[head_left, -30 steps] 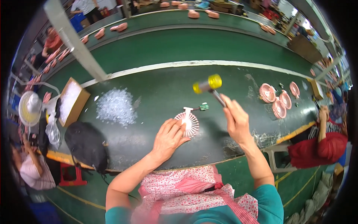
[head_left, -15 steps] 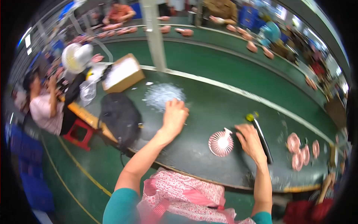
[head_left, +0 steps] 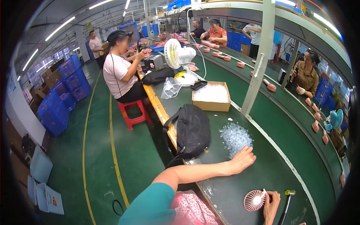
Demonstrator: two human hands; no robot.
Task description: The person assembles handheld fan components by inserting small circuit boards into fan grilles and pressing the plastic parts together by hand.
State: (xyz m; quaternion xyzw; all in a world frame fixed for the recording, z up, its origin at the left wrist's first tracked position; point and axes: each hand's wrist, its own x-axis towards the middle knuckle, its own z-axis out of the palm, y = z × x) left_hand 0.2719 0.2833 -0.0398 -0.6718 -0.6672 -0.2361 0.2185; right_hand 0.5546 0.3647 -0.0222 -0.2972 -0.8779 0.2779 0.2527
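Note:
My left hand (head_left: 243,160) is at the near edge of a pile of small clear plastic pieces (head_left: 235,138), its fingers curled together. Whatever lies between the fingertips is too small to make out. My right hand (head_left: 272,207) closes at the short stem of a pink round slatted fan housing (head_left: 254,200), which rests on the dark green table. Just right of that hand is a small mallet (head_left: 288,202) with a yellow head and a black handle.
A black bag (head_left: 194,131) sits left of the pile. Behind it are a cardboard box (head_left: 211,106) of white pieces and a white-and-yellow fan (head_left: 178,54). Past a metal post (head_left: 258,63), a conveyor carries pink parts. A co-worker (head_left: 122,69) sits on a red stool (head_left: 134,114).
The view has swung left and up. My right hand has gone from open beside the pink fan housing to closing at its stem. My left hand stays by the clear pieces.

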